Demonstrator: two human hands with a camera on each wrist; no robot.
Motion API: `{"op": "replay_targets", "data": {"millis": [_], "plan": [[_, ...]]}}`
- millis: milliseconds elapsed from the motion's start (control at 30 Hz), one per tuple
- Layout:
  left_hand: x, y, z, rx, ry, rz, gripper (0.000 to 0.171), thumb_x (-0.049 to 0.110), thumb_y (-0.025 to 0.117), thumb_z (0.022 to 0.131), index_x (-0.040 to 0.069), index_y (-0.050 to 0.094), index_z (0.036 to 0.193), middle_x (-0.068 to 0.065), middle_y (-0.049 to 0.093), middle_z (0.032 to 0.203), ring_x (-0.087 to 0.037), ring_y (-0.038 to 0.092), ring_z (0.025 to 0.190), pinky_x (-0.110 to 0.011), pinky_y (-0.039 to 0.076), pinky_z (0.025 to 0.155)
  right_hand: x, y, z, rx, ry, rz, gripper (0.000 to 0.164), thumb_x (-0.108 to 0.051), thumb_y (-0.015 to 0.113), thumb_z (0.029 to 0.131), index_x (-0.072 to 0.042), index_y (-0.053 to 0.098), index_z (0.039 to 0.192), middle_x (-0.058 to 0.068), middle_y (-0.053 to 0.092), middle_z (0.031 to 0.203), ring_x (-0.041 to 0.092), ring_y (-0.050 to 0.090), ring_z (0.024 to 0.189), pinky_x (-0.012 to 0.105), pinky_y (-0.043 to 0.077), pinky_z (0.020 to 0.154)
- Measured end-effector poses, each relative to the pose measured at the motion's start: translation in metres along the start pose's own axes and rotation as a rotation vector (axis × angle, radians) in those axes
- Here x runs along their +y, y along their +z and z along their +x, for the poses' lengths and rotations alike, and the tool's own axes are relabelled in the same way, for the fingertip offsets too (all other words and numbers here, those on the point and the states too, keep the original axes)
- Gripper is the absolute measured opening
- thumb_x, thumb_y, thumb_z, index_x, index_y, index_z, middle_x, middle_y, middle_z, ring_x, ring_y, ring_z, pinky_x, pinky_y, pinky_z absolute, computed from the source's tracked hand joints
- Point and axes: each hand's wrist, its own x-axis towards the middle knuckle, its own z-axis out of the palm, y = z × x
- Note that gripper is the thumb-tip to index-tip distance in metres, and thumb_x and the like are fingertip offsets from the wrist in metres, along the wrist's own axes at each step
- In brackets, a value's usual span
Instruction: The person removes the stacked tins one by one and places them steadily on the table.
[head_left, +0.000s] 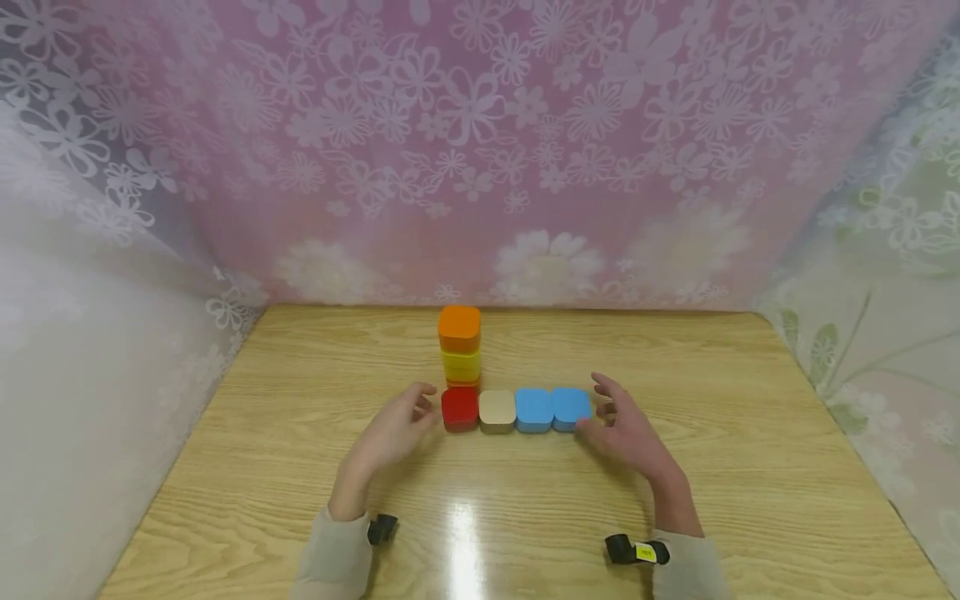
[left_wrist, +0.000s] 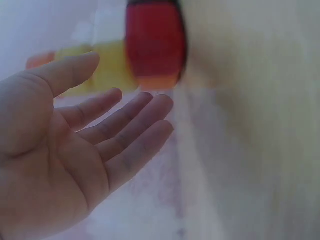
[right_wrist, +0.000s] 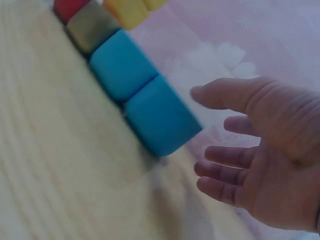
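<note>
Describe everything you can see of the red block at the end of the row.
The red block is plain and smooth-looking, squarish with rounded corners, perhaps plastic or painted wood. It sits flat on the wood-grain table, its right side against or very close to the beige block. The stack of yellow and orange blocks stands just behind it; whether they touch is unclear. The left hand is beside it, not gripping it.
</note>
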Motion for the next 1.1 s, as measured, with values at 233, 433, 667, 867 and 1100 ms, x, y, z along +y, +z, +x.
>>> {"op": "replay_targets", "data": {"millis": [233,433,667,867,1100], "plan": [[0.003,-0.031,-0.006,0.136,0.085,-0.046,0.042,0.023,0.059,0.101,0.005,0.05,0.138,-0.016,0.059,0.128,-0.03,0.061,0.11,-0.047,0.053,0.092,-0.021,-0.012,-0.005,0.097,-0.07,0.052,0.072,-0.023,0.063,0.099,-0.01,0.023,0.157,0.021,0.035,0.152,0.043,0.038,0.132,0.058,0.035,0.103],[0.01,-0.042,-0.003,0.225,0.207,-0.098,0.056,0.018,0.063,0.099,0.005,0.038,0.147,-0.017,0.048,0.14,-0.037,0.05,0.124,-0.054,0.048,0.098,-0.038,-0.008,0.006,0.081,-0.184,-0.002,0.064,-0.022,0.062,0.1,-0.01,0.03,0.154,0.015,0.039,0.15,0.038,0.04,0.13,0.055,0.036,0.102],[0.02,-0.041,0.017,0.146,0.274,-0.076,0.076,0.017,0.068,0.095,0.004,0.023,0.154,-0.017,0.033,0.153,-0.035,0.036,0.136,-0.056,0.039,0.106,-0.06,0.005,0.022,0.002,-0.257,-0.024,0.062,-0.022,0.062,0.1,-0.006,0.033,0.152,0.016,0.038,0.15,0.037,0.041,0.13,0.059,0.036,0.104],[0.028,-0.037,0.04,0.055,0.298,-0.092,0.081,0.019,0.071,0.093,0.007,0.022,0.156,-0.014,0.029,0.157,-0.035,0.034,0.14,-0.058,0.036,0.109,-0.083,0.02,0.042,-0.041,-0.339,-0.027,0.06,-0.021,0.064,0.098,-0.007,0.037,0.15,0.014,0.042,0.147,0.032,0.047,0.125,0.056,0.041,0.102],[0.029,-0.033,0.062,-0.011,0.302,-0.09,0.082,0.027,0.072,0.092,0.015,0.024,0.157,-0.008,0.033,0.157,-0.029,0.037,0.14,-0.056,0.038,0.109,-0.113,0.036,0.068,-0.027,-0.404,-0.051,0.056,-0.021,0.064,0.098,-0.01,0.043,0.148,0.012,0.044,0.146,0.033,0.051,0.121,0.053,0.046,0.098]]}}
